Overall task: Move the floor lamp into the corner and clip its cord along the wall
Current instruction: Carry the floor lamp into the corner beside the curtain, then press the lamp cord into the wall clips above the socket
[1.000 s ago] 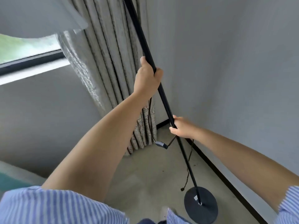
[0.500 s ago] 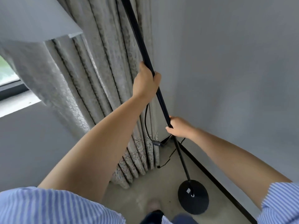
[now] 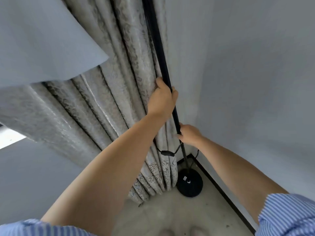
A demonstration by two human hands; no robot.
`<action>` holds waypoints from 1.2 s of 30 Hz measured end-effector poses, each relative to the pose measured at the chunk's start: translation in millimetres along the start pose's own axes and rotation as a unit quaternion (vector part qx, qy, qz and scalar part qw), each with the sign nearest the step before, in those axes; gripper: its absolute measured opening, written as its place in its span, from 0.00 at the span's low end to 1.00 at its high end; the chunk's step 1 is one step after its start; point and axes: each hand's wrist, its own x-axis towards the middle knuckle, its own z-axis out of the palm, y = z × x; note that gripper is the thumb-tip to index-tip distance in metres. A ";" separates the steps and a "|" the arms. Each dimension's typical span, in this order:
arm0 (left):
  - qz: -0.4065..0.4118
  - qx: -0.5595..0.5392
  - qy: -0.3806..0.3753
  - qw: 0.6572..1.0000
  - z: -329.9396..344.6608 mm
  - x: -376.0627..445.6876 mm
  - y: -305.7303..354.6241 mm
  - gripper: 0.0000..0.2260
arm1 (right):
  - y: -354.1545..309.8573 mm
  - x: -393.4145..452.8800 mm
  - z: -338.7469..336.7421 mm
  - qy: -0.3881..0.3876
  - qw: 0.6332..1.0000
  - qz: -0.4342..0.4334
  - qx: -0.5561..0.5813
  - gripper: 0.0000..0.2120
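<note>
The floor lamp has a thin black pole (image 3: pixel 157 48) and a round black base (image 3: pixel 189 183). The base sits on the floor in the corner, right beside the curtain hem. My left hand (image 3: pixel 162 99) is wrapped around the pole at mid height. Lower down, my right hand (image 3: pixel 189 134) grips the same pole. The black cord (image 3: pixel 177 148) loops off the pole below my right hand, with an inline switch (image 3: pixel 167 153) hanging against the curtain. A bit more cord (image 3: pixel 196 155) shows behind the pole near the skirting. The pale lampshade (image 3: pixel 42 40) fills the upper left.
A grey patterned curtain (image 3: pixel 105 103) hangs left of the pole down to the floor. Plain grey walls meet at the corner, with a dark skirting board (image 3: pixel 226 196) along the right wall. A window sill (image 3: pixel 10 138) shows at far left. My shoes' tips (image 3: pixel 180 232) are at the bottom.
The lamp has moved deeper into the corner: its base now stands against the curtain hem by the skirting. Both hands keep the same grip. The view has come closer and turned away from the window.
</note>
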 end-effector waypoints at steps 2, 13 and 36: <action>-0.013 0.005 0.006 1.000 5.2 13.1 0.8 0.17 | 5.8 17.4 -3.8 0.002 1.000 -0.005 -0.001 0.18; -0.023 0.088 0.047 0.995 37.6 50.4 4.3 0.25 | 40.8 49.3 -12.3 -0.017 0.997 -0.065 0.029 0.12; -0.018 -0.076 -0.031 0.997 74.0 27.2 30.2 0.15 | 99.5 -35.2 -25.5 -0.069 0.987 0.066 0.129 0.15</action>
